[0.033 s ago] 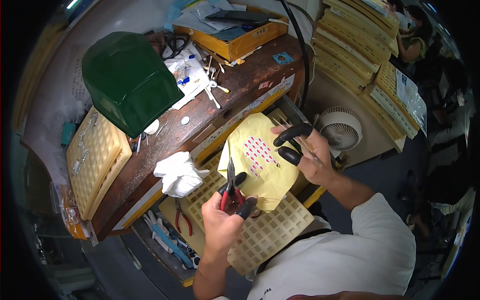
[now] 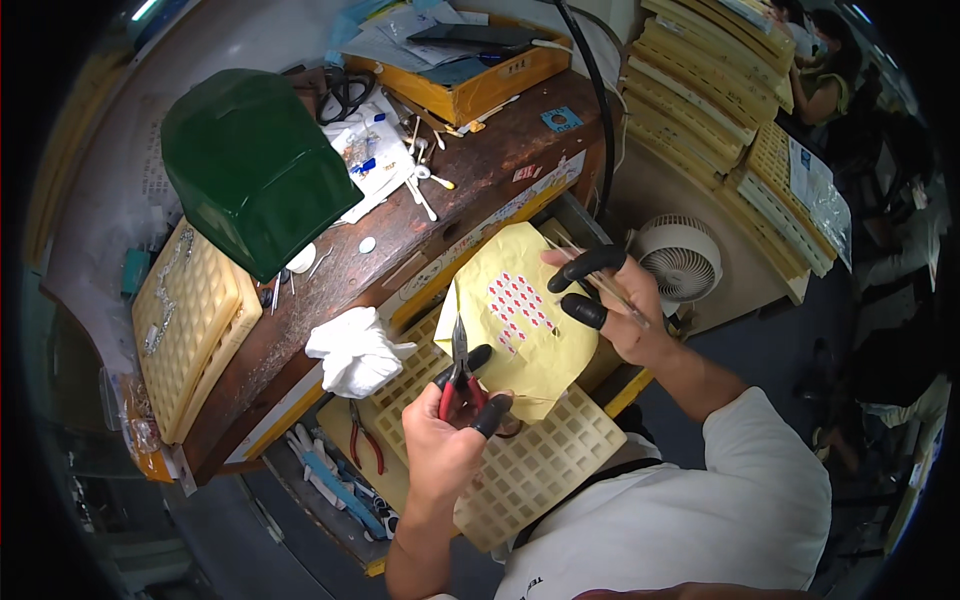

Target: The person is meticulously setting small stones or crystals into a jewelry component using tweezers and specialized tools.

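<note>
My left hand (image 2: 445,445), with black finger cots, is closed round red-handled pliers (image 2: 459,345) whose jaws point away from me. They lie over the lower left edge of a yellow paper sheet (image 2: 478,268) that carries rows of small red arrow stickers (image 2: 518,300). At the sheet's right edge, my right hand (image 2: 635,320) grips slim metal tweezers (image 2: 623,296), its finger and thumb also in black cots. Whether the tweezer tips hold anything is too small to tell. Beneath the sheet is a cream grid tray (image 2: 535,475).
A crumpled white cloth (image 2: 358,355) and second red-handled pliers (image 2: 367,440) are at the left, above an open drawer of tools (image 2: 330,475). A green hood (image 2: 250,170) stands on the worn bench (image 2: 455,195). Rightward are a fan (image 2: 682,258) and stacked trays (image 2: 690,90).
</note>
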`<state>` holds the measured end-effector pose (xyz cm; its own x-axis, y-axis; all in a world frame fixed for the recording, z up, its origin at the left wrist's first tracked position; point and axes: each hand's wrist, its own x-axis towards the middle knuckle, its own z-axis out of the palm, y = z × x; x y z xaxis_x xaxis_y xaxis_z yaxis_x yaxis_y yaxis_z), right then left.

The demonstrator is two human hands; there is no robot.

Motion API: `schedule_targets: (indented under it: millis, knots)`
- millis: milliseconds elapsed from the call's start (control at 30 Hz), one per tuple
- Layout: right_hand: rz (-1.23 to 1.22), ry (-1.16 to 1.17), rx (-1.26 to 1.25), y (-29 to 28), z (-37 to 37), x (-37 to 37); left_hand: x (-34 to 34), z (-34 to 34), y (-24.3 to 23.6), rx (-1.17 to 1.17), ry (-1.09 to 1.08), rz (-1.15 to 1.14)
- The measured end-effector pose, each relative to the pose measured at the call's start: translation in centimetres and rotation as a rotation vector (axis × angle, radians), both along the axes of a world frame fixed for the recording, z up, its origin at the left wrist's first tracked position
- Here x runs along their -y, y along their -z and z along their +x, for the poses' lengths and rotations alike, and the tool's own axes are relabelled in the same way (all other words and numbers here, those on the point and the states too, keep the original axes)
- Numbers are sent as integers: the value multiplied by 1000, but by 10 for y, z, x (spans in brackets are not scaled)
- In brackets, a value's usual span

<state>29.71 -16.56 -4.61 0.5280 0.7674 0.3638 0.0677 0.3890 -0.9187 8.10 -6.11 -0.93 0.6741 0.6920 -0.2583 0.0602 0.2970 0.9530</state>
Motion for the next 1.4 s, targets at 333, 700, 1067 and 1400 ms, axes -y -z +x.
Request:
schedule_targets:
  millis: [333, 700, 1067, 1400]
  knots:
    - [-106, 5, 47, 17, 45, 14, -7, 10, 9, 10, -8, 27]
    - [-182, 319, 629, -10, 4, 20, 0, -5, 2, 79, -158, 117]
    - [70, 167, 750, -1, -72, 6, 8, -7, -4, 209, -241, -22]
    - [95, 139, 797, -5, -73, 2, 7, -14, 1, 129, -243, -24]
